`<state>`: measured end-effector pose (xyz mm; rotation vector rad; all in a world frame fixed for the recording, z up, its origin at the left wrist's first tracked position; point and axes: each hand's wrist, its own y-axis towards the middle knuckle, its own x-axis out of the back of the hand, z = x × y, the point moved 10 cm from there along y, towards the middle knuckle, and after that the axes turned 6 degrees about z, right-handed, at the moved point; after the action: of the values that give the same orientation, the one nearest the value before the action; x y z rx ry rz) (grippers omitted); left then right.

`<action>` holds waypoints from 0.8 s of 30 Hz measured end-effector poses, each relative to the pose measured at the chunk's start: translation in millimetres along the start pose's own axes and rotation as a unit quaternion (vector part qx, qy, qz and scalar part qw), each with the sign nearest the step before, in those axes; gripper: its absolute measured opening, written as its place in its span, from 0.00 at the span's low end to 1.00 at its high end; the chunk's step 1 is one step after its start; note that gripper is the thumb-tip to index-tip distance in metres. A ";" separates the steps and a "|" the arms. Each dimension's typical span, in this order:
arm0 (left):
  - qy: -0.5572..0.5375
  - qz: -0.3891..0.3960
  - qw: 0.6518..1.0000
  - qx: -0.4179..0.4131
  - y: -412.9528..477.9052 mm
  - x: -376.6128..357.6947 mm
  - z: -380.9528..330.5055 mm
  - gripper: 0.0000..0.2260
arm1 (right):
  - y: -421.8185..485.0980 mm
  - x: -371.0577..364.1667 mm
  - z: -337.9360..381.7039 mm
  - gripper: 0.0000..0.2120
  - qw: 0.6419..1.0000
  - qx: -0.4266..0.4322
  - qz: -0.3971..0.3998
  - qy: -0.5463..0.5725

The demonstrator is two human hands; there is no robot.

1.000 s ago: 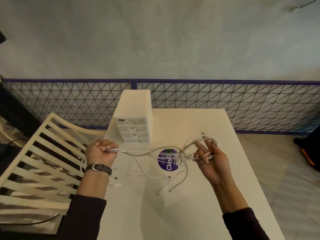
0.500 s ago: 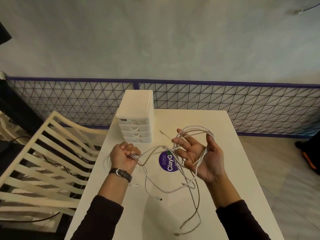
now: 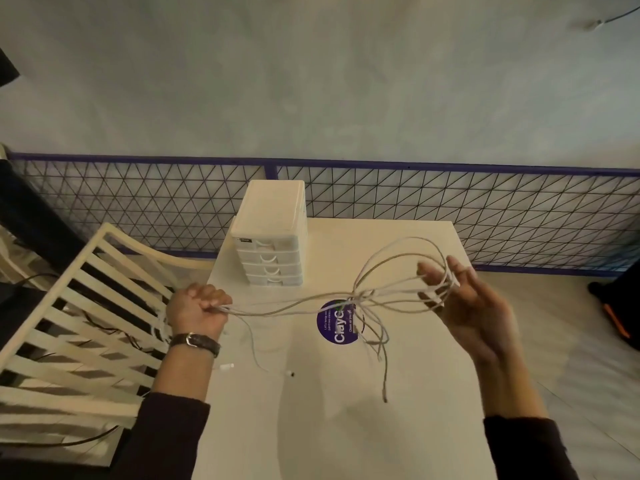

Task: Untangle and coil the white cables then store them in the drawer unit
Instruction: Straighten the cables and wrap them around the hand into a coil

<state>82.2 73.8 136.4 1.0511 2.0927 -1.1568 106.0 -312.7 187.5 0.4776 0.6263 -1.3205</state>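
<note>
L hand fisted tight on the white cables; R hand fingers spread, loops draped over them. Strands run left-right btwn hands above the table, knot nearer R. Drawer unit sits behind, closer to L, drawers shut.

A round purple sticker on the table carries white lettering that reads "ClayG". The rest of the word is hidden behind the white cables crossing it, and the smaller lines of print beside it are too fine to read. A small dark label on the top drawer front of the drawer unit bears illegible lettering.
</note>
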 end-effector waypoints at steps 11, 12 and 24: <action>0.033 0.123 0.992 -0.002 -10.8 -60.0 12.0 0.12 | 1.7 -4.6 -56.0 0.26 0.647 -0.143 0.101 -0.742; 0.035 0.128 0.991 0.001 -11.7 -62.8 14.1 0.12 | 2.3 -5.4 -66.1 0.27 0.589 -0.152 0.134 -0.782; 0.008 0.152 0.988 0.035 -16.9 -79.9 38.1 0.15 | -32.2 -55.1 -149.4 0.34 0.288 0.172 0.364 -0.869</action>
<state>115.9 5.2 184.1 1.3623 1.8328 -1.0768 45.1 -181.4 113.6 -0.5261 -1.6556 -0.3361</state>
